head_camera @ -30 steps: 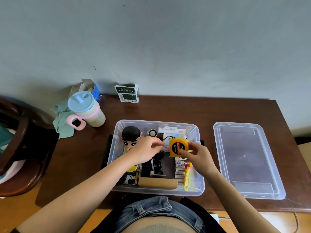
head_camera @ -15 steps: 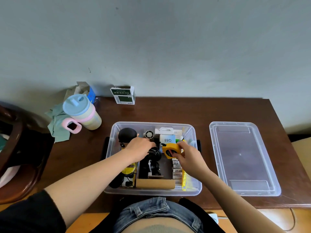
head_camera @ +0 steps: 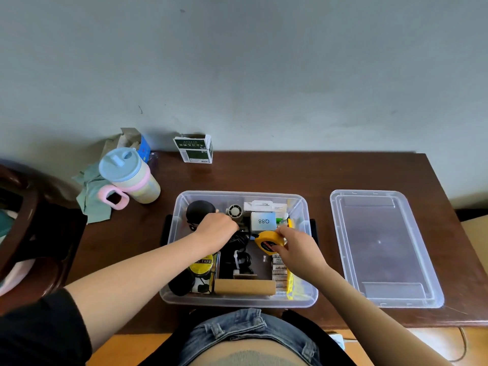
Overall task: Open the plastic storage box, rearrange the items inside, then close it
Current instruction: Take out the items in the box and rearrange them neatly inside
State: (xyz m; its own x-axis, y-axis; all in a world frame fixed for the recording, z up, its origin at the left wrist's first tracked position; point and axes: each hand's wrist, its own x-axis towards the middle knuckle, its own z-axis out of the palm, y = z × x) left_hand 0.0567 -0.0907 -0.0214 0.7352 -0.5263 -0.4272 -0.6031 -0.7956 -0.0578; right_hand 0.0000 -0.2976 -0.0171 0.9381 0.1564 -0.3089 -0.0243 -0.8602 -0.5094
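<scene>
The clear plastic storage box (head_camera: 303, 210) stands open on the brown table, its lid (head_camera: 383, 247) lying flat to the right. My right hand (head_camera: 295, 247) grips a yellow tape measure (head_camera: 268, 241) low inside the box, just below a grey case marked Q88 (head_camera: 262, 221). My left hand (head_camera: 217, 229) reaches into the box beside a black-haired figure (head_camera: 199, 211), its curled fingers down among black cables (head_camera: 241, 260); what they hold is hidden. Also inside are a yellow tape roll (head_camera: 203, 264), a cardboard tube (head_camera: 245, 286) and a row of small packets (head_camera: 280, 270).
A pastel cup with a blue lid (head_camera: 128, 175) and a green cloth (head_camera: 91, 196) sit at the table's back left. A green-and-white carton (head_camera: 194, 149) stands by the wall. A dark wooden chair (head_camera: 23, 220) is at the left.
My right hand has lowered the yellow tape measure from above the box down into it. My left hand has dropped deeper among the black cables.
</scene>
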